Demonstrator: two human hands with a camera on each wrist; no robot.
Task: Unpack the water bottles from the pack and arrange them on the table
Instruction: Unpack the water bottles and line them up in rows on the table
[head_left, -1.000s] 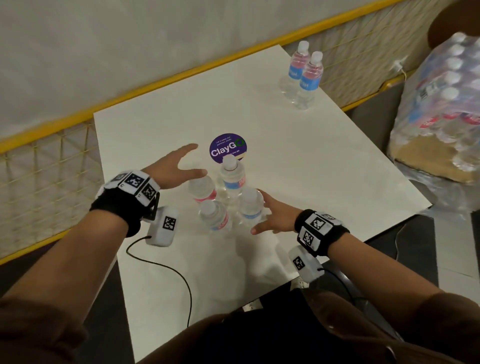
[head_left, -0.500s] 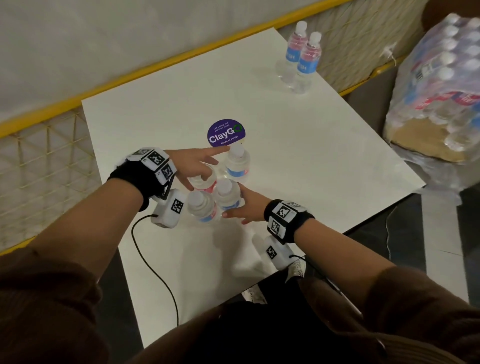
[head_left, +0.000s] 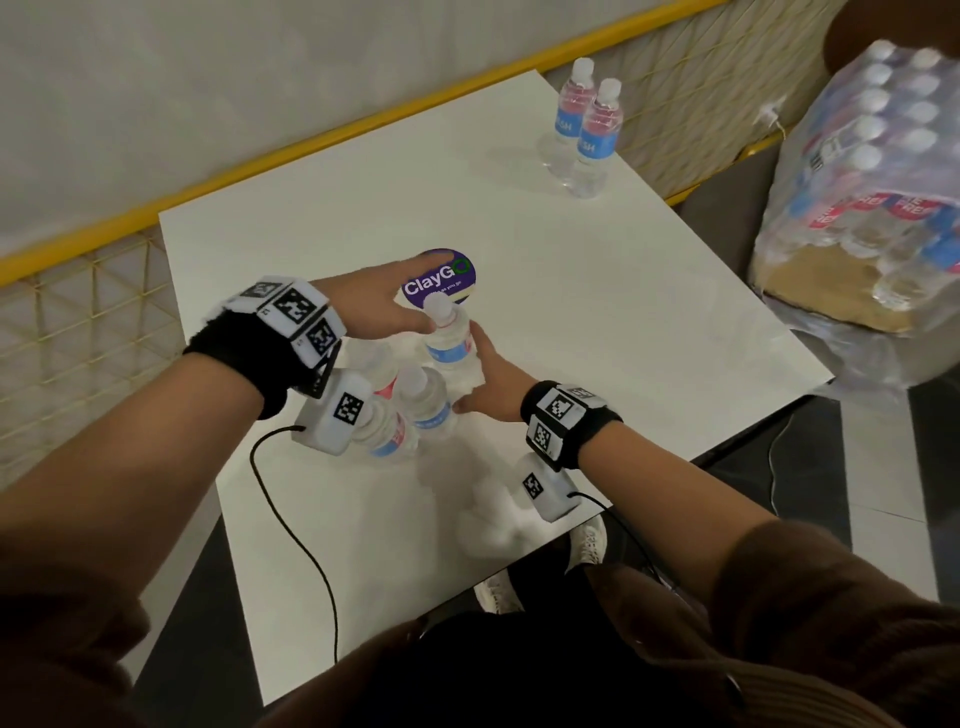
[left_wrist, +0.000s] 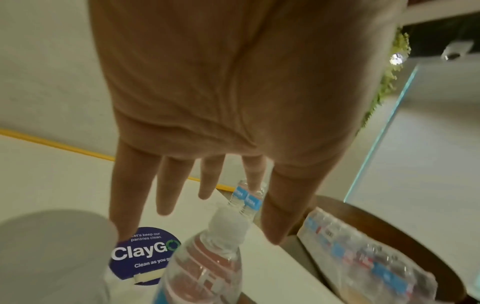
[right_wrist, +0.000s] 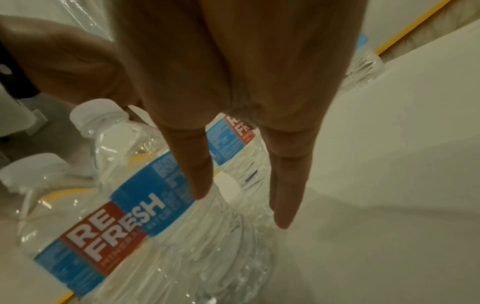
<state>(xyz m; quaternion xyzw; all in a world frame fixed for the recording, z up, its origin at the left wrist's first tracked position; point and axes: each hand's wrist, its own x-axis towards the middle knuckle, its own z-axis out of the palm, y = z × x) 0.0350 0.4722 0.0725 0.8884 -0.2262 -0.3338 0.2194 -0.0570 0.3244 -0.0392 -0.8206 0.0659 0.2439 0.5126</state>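
Several clear water bottles with blue and red labels stand bunched together on the white table (head_left: 597, 322). The farthest of them (head_left: 448, 344) stands in front of the purple sticker (head_left: 441, 278), a nearer one (head_left: 425, 402) just behind it. My left hand (head_left: 387, 304) hovers flat over the bunch, fingers straight (left_wrist: 166, 191), thumb beside a bottle's cap (left_wrist: 228, 228). My right hand (head_left: 480, 382) lies with straight fingers (right_wrist: 197, 170) against the right side of the bunch, touching a labelled bottle (right_wrist: 124, 214). Neither hand grips anything.
Two more bottles (head_left: 589, 130) stand at the table's far right corner. The shrink-wrapped pack (head_left: 878, 176) of bottles sits to the right, off the table, on a brown surface. A yellow wire railing (head_left: 93, 332) runs along the left and far sides. A black cable (head_left: 291, 519) trails over the near table part.
Both hands have closed in on the bunch from either side. The bottles now stand tighter together, and my left hand has slid over them toward the sticker.
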